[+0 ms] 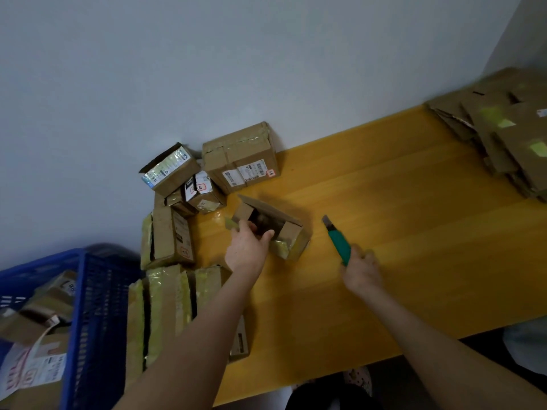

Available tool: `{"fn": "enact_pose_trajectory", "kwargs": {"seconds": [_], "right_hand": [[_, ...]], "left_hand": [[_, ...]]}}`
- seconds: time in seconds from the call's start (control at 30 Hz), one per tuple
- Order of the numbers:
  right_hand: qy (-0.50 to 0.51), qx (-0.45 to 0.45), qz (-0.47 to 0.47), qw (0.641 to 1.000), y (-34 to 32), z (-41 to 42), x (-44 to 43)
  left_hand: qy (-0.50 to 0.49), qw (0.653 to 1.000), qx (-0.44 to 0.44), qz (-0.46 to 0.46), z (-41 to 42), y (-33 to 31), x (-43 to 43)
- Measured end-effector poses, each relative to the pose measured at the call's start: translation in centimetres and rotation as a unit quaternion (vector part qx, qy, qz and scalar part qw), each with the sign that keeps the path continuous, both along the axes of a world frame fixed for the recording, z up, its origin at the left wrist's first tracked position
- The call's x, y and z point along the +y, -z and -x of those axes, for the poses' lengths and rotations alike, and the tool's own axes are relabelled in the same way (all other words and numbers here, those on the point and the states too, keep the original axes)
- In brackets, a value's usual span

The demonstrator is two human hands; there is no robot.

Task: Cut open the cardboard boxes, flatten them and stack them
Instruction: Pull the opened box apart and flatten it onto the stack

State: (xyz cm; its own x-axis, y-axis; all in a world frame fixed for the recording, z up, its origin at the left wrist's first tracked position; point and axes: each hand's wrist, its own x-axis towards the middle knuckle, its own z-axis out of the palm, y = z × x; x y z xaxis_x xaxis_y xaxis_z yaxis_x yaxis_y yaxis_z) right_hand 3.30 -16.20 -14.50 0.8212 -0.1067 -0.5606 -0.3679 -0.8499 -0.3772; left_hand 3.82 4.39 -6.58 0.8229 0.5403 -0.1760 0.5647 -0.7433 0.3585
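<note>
Centrally on the yellow desk [399,217] lies a small brown box [291,232], its top flaps open and a dark hollow showing inside, with shiny yellowish tape on its near end. The left hand [247,247] grips the box's left rim, fingers [245,224] curled into the opening and thumb hooked over the near wall. At 3 o'clock of the box, apart from it, the right hand [362,269] is clamped round the handle of a green knife [339,242], whose bared blade points toward 11 o'clock. Sealed boxes [241,158] with labels and tape crowd round from 12 to 7 o'clock, just beside the box and against the pale wall [207,69], hemming its left side. Far off at 2 o'clock a stack [503,134] of flattened cardboard rests at the desk's right end. At 8 o'clock a blue basket [88,306] holds more cardboard.
</note>
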Motion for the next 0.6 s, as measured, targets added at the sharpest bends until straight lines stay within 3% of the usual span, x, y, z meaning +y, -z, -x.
{"fn": "enact_pose_trajectory", "kwargs": {"seconds": [0.13, 0.27, 0.33, 0.43, 0.53, 0.6], "right_hand": [[-0.018, -0.088, -0.009, 0.996, -1.9, -1.2, 1.3], [-0.007, -0.168, -0.132, 0.977, -4.4, -2.4, 3.2], [-0.026, -0.155, -0.197, 0.968, -5.8, -2.9, 4.4], [-0.019, -0.121, -0.216, 0.969, -7.9, -3.8, 5.8], [0.026, -0.132, -0.225, 0.965, -10.1, -5.0, 5.6], [0.096, -0.117, -0.304, 0.940, -11.5, -5.5, 4.7]], "left_hand": [[-0.184, 0.967, 0.005, 0.177, -0.9, 1.0, 0.5], [-0.235, 0.916, 0.008, 0.326, -0.9, 1.7, 1.3], [-0.205, 0.924, -0.025, 0.323, -0.9, 1.4, 1.3], [-0.076, 0.942, -0.068, 0.320, -1.0, -1.0, 0.8], [0.004, 0.927, -0.096, 0.362, -0.9, -3.7, 1.2], [0.007, 0.911, -0.122, 0.393, -0.7, -5.6, 2.2]]}}
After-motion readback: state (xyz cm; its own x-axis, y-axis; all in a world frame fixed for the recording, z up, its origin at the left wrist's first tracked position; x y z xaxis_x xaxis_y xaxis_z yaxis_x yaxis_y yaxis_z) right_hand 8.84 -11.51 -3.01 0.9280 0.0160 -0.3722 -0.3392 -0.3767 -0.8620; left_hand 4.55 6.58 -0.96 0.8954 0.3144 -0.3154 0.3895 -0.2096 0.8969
